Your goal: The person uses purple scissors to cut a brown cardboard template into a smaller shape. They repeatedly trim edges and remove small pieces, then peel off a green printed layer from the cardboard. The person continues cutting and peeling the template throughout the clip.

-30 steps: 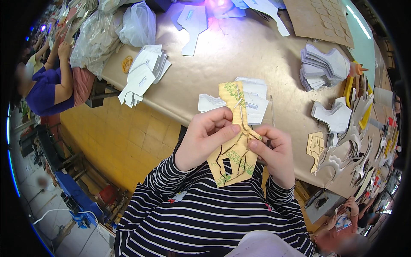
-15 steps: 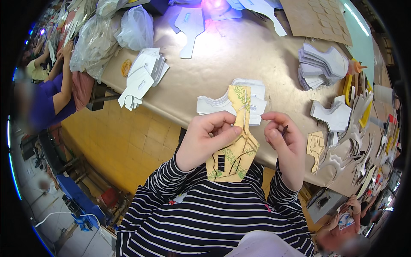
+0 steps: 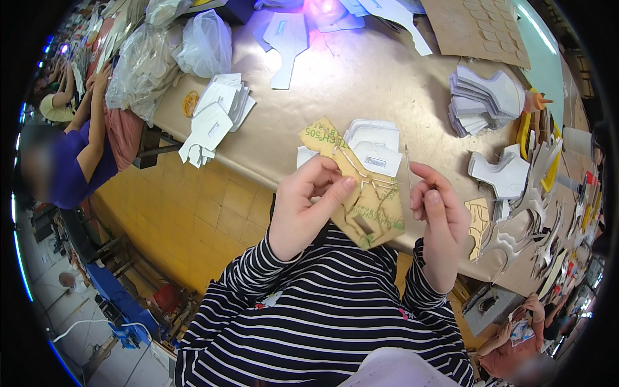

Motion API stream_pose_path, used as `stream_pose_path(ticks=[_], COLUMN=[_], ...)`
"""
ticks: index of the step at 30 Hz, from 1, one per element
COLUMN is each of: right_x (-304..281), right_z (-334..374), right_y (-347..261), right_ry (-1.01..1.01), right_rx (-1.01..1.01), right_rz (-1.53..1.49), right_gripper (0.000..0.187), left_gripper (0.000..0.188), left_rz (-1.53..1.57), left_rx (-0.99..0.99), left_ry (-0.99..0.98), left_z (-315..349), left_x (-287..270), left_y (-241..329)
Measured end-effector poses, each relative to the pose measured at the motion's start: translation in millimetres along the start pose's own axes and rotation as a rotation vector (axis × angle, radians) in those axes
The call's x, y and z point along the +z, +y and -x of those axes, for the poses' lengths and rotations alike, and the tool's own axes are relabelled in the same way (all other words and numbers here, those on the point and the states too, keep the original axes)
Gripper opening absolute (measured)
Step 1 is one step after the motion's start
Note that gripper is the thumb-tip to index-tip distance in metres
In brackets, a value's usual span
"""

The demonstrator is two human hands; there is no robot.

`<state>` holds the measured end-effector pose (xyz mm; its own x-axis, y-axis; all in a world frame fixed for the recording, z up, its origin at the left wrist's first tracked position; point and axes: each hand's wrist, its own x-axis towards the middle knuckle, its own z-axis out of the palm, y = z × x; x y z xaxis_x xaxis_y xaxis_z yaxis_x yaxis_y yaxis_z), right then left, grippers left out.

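Note:
My left hand (image 3: 308,209) pinches a yellow card template (image 3: 380,209) by its left edge, thumb on top. The template has narrow slots cut through it and green print, and it tilts over the table edge. To its right, my right hand (image 3: 440,209) is closed on a thin pen-like stick (image 3: 408,164) that points up from the fingers. The stick's tip is apart from the template. Just beyond the template lies a stack of white cut pieces (image 3: 374,142), partly covered by it.
White piece stacks lie on the table (image 3: 271,148): one at left (image 3: 216,116), others at right (image 3: 487,97). A second yellow template (image 3: 478,222) lies at the right edge. Plastic bags (image 3: 203,42) stand at the far left. A person in purple (image 3: 90,151) works at the left.
My left hand has turned the template so its narrow end swings left and its wide end right. My right hand has moved slightly right, and its stick now points upward.

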<state>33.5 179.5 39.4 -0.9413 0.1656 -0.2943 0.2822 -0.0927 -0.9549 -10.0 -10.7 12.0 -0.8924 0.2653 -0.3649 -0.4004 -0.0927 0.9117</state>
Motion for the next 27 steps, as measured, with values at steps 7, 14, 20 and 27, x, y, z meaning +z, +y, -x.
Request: stream_pose_path(ticks=[7, 14, 20, 27], right_x=[-0.4, -6.0, -21.2, 18.5], right_z=[10.6, -5.0, -16.0, -1.0], right_y=[-18.8, -2.4, -20.5, -18.3], right_ry=[0.061, -0.118, -0.138, 0.003], right_rx=[0.103, 0.350, 0.288, 0.106], right_rz=[-0.073, -0.040, 0.234, -0.040], right_gripper=[0.039, 0.035, 0.029, 0.018], left_gripper=[0.019, 0.025, 0.025, 0.024], left_rz=[0.255, 0.206, -0.283, 0.048], left_rx=[0.042, 0.044, -0.127, -0.140], left_ry=[0.103, 0.003, -0.284, -0.154], left_z=[-1.7, -1.6, -6.6, -13.2], left_x=[2.0, -4.9, -31.3, -11.5], left_y=[-1.6, 0.6, 17.7, 8.7])
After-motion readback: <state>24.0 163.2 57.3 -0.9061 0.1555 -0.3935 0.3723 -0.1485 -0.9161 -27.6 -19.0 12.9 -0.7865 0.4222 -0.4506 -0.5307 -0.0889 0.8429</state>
